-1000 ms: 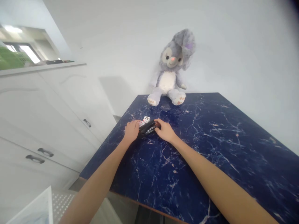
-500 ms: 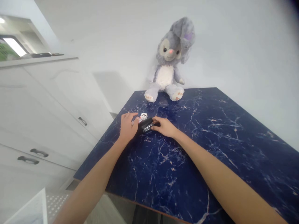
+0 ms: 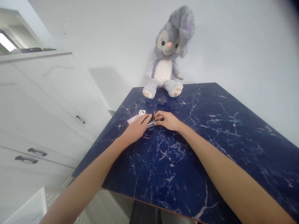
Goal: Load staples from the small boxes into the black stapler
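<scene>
A black stapler [image 3: 150,123] with shiny metal parts lies on the blue marbled table, mostly covered by my hands. My left hand [image 3: 136,127] rests over its left end, with the fingers bent around it. At the other end my right hand [image 3: 167,120] pinches the stapler between thumb and fingers. Just behind my left hand sits a small white box [image 3: 142,112] with dark and red print. Beside that box lies a flat white-and-red packet [image 3: 132,119], partly hidden by my left hand.
A grey plush rabbit [image 3: 164,70] sits at the table's back edge against the wall. White cabinets [image 3: 51,102] with dark handles stand to the left. The blue table [image 3: 221,124] stretches away to the right, and its front edge is close below my forearms.
My left hand has moved right, from beside the stapler's left end onto it, uncovering more of the red-and-white packet. My right hand stays at the right end. The view has shifted slightly.
</scene>
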